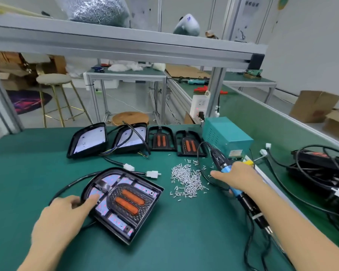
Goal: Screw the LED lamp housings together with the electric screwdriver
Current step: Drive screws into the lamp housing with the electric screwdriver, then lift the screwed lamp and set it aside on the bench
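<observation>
Left hand [67,216] steadies lamp housing [123,202]; right hand [237,177] covers screwdriver [243,194].

The right hand [235,176] covered the electric screwdriver [243,200] mid-body — its grip unclear — and both forearms ran off the bottom edge.

The counter [47,153] has a matt green covering. On it the lamp housing [123,204] is glossy black plastic; right of it lies a pile of shiny metal screws [188,178]. Beyond them stands a matt teal metal box [226,134].

Green bench [174,241] carries lamp housings [123,202]; loose screws [186,178]; power box [226,134].
</observation>
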`<state>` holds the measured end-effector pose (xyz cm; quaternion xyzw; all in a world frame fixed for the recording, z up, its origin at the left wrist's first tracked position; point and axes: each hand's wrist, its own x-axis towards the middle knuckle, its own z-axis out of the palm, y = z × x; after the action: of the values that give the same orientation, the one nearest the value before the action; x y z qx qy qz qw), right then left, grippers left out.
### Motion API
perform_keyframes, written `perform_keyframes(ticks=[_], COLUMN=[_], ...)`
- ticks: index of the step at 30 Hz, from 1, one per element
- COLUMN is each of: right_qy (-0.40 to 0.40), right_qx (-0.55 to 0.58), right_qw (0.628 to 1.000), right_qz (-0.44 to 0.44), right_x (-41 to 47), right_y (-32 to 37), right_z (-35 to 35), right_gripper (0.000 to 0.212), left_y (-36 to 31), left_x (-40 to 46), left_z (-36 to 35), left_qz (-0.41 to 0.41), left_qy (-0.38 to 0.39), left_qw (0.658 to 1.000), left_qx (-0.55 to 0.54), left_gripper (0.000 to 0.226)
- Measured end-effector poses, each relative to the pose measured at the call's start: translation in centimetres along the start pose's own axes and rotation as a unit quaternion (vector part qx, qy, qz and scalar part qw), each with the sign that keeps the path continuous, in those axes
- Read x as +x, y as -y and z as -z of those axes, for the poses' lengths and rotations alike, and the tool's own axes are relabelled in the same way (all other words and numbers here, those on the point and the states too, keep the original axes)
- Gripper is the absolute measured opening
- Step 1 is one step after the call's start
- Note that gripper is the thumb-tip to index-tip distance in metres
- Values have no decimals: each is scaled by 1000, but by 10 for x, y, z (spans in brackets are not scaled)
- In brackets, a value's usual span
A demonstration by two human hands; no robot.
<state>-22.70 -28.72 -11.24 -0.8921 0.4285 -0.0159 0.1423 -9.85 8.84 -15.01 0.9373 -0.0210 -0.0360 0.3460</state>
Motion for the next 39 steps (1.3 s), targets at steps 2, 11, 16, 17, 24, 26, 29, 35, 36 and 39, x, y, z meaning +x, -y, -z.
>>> perform_keyframes(ticks=[2, 11, 16, 17, 24, 26, 29, 35, 36, 39], right_qy=[-19, -26, -59, -52, 18, -3, -117, 145, 184, 235], right_qx=[12, -86, -172, -171, -82, -89, -18, 375, 407, 490], right_qw=[1000, 995, 981, 981, 994, 994, 992, 880, 855, 799], right_qz=[-10, -50, -69, -73, -72, -64, 37, 253, 264, 260], right_x=[-5, -18, -18, -17, -19, -25, -42, -111, -117, -127], right_y=[-6, -31, -29, -30, -43, -39, -17, 71, 82, 101], right_z=[5, 0, 2, 3, 2, 7, 13, -4, -12, -31], right_gripper=[62, 58, 60, 60, 73, 78, 74, 83, 77, 58], left_y=[-3, -17, -42, -44, -56, -60, -67, -78, -79, -83], left_x=[0, 0, -9, -10, -10, -10, -10, -14, -16, -21], left_z=[-2, -20, -18, -18, -7, -6, -7, -10, -10, -9], left_qz=[0, 36, -12, -27, -83, -92, -107, -118, -119, -124], left_qy=[-5, -62, -99, -95, -58, -46, -24, 9, 14, 21], left_qw=[1000, 924, 832, 824, 803, 805, 813, 824, 825, 824], left_qx=[-11, -376, -546, -559, -587, -585, -572, -553, -553, -552], left_gripper=[42, 15, 19, 18, 24, 24, 25, 26, 26, 26])
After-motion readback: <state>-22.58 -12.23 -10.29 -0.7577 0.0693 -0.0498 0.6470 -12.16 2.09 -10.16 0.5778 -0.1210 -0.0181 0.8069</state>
